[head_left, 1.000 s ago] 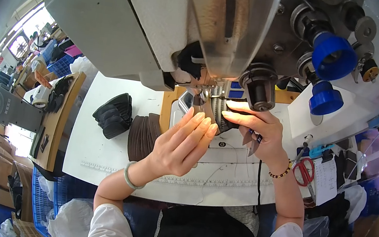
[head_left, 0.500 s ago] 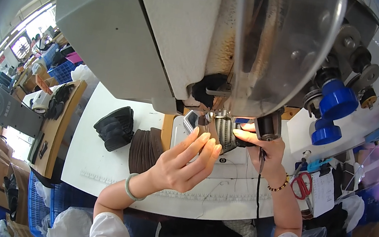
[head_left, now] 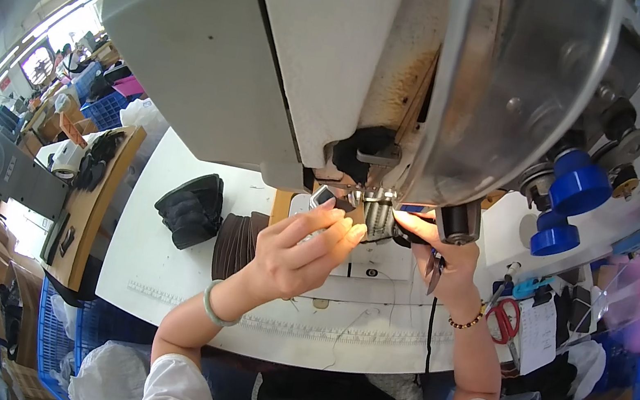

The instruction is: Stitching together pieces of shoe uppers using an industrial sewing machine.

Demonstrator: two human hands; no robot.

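My left hand (head_left: 300, 251) is raised before the sewing machine's needle area, its fingers curled and pressed together beside a shiny metal part (head_left: 322, 197). Whatever those fingers pinch, if anything, is too small to see. My right hand (head_left: 450, 257) is closed at the right of the needle. Tucked in it is a dark, pointed tool that looks like thread snips (head_left: 434, 273), with a black cord hanging below. The sewing machine (head_left: 316, 59) hides part of the needle area. A stack of brown strips (head_left: 237, 247) and a black padded piece (head_left: 190, 210) lie left of my left hand.
The white worktable (head_left: 160, 275) carries a ruler strip (head_left: 277, 322) along its front edge. Red-handled scissors (head_left: 502, 318) and a written sheet (head_left: 538, 336) lie at right. Blue knobs (head_left: 581, 183) jut from the machine. Blue crates (head_left: 56, 330) stand at lower left.
The ribbed strip at the needle shows less now. My left hand has shifted slightly left and its fingers are drawn closer together. The whole view has shifted a little.
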